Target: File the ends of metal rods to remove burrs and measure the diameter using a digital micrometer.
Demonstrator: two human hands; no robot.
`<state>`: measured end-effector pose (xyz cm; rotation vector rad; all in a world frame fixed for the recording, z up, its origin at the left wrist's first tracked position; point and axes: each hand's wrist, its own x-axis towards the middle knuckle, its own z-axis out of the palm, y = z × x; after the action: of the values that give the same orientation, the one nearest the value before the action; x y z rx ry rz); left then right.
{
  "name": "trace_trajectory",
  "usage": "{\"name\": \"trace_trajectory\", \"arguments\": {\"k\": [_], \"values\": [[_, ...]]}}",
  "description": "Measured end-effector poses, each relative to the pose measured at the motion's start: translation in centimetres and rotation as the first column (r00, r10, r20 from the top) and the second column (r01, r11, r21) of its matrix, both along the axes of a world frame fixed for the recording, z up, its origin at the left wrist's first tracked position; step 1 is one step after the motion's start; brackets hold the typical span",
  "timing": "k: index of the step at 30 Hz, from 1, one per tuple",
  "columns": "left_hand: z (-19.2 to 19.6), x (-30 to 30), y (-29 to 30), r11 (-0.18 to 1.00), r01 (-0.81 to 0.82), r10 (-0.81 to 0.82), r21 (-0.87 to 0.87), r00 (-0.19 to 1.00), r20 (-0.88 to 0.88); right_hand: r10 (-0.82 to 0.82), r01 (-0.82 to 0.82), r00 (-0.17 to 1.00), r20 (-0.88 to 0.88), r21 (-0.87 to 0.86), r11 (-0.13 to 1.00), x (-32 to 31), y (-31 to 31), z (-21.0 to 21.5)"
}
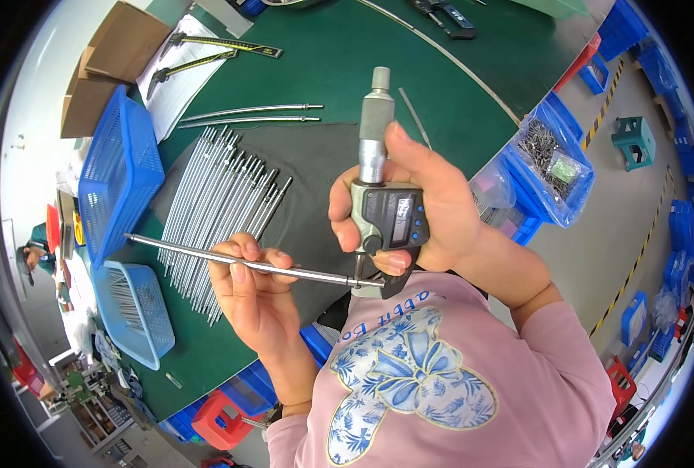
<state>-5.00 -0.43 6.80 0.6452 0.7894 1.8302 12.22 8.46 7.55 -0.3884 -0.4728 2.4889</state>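
Observation:
My left hand (255, 300) pinches a thin shiny metal rod (177, 248) between thumb and fingers. The rod slants slightly downward to the right, and its right end lies in the jaw gap of a digital micrometer (376, 117). Wrapped round the micrometer's frame is my right hand (444, 210), with the thumb up beside the barrel. The micrometer stands upright with its small screen facing me. Whether the jaws touch the rod, I cannot tell. Many similar rods (214, 195) lie side by side on a dark grey mat (308, 195) beyond my left hand.
Two rods (253, 120) lie apart on the green table (300, 70). Blue baskets (120, 175) line the left side, near two calipers (222, 43) on paper and a cardboard box (124, 35). At right stands a blue bin (550, 156) of metal parts.

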Motion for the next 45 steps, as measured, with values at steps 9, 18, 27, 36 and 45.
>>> {"name": "trace_trajectory", "arguments": {"k": [9,18,27,36,45], "values": [[0.2,-0.1,-0.2,1.000,0.002,-0.002,0.001,1.000,-0.002,-0.006,0.006,1.000,-0.031,0.009,1.000,0.1,-0.4,0.3],[0.2,-0.1,-0.4,1.000,0.003,-0.003,0.010,1.000,0.021,-0.006,0.005,1.000,-0.024,-0.054,0.999,0.2,-0.6,0.7],[0.3,0.0,-0.1,1.000,0.008,-0.007,-0.017,1.000,0.022,0.025,-0.028,0.998,-0.059,-0.047,0.998,0.3,-0.2,-0.3],[1.7,-1.2,-0.1,0.987,-0.155,0.133,-0.044,0.939,-0.316,-0.084,0.082,0.996,0.043,0.048,0.996,0.8,0.7,-1.1],[2.4,-2.5,1.1,0.982,-0.120,-0.086,-0.147,0.413,-0.907,-0.230,0.226,0.969,0.088,0.052,0.973,2.9,1.3,-1.0]]}}
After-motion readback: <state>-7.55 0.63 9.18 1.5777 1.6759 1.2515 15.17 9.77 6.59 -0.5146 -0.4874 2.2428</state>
